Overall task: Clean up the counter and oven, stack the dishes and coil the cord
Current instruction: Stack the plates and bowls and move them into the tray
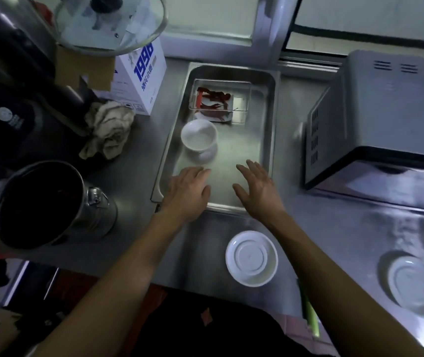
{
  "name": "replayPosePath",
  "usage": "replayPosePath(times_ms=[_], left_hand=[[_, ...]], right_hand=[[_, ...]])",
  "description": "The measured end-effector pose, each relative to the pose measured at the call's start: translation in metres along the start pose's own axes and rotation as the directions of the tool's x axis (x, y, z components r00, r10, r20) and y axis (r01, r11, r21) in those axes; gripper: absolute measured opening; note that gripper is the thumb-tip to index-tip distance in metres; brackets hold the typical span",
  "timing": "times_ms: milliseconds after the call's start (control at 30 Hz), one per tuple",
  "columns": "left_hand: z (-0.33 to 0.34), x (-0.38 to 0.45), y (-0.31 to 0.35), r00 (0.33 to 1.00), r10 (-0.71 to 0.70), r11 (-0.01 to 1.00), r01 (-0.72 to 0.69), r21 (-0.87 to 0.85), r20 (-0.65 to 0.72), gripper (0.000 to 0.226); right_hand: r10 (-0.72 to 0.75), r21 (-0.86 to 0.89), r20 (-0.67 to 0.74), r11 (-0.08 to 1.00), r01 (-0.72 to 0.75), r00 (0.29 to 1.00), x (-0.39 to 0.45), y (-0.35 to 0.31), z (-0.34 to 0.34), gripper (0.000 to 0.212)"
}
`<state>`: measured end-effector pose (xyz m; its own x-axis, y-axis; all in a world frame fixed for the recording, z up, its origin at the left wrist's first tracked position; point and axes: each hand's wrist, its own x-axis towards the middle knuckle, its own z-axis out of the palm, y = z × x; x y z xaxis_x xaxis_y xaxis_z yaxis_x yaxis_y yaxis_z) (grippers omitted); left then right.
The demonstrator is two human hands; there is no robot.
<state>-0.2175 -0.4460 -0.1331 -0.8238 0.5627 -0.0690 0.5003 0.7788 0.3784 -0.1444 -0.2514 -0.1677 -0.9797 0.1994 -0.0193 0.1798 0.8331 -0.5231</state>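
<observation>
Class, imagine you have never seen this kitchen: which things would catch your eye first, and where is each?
Two bare hands, left and right, reach open over the near end of a steel tray at the centre. In the tray stand a white bowl and, behind it, a clear box of red scraps. An upturned white dish lies on the counter nearer the person, and an oven stands at right.

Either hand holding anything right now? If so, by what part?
Nothing is held. Left hand and right hand are both open, fingers spread flat over the near end of the steel tray; contact with it cannot be told.
</observation>
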Motion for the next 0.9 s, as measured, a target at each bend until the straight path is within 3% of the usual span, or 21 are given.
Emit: replayPosePath(times_ms=[400,533,800,900], left_hand=[[0.023,-0.057,0.05,0.963,0.259,0.965,-0.261,0.009,0.073,0.042],[0.04,-0.086,0.054,0.932,0.353,0.935,-0.353,-0.016,0.084,0.037],[0.084,-0.125,0.061,0.88,0.439,0.895,-0.446,-0.002,0.181,0.046],[0.099,-0.129,0.065,0.863,0.424,0.89,-0.454,0.052,0.274,0.059]], right_hand=[[0.141,-0.025,-0.143,0.989,-0.146,0.98,-0.128,-0.012,-0.016,0.052],[0.258,-0.071,-0.146,0.96,-0.27,0.955,-0.175,-0.015,-0.007,0.052],[0.298,-0.031,-0.241,0.949,-0.315,0.923,-0.249,-0.012,0.017,0.043],[0.311,0.003,-0.227,0.948,-0.319,0.923,-0.265,-0.005,0.022,0.043]])
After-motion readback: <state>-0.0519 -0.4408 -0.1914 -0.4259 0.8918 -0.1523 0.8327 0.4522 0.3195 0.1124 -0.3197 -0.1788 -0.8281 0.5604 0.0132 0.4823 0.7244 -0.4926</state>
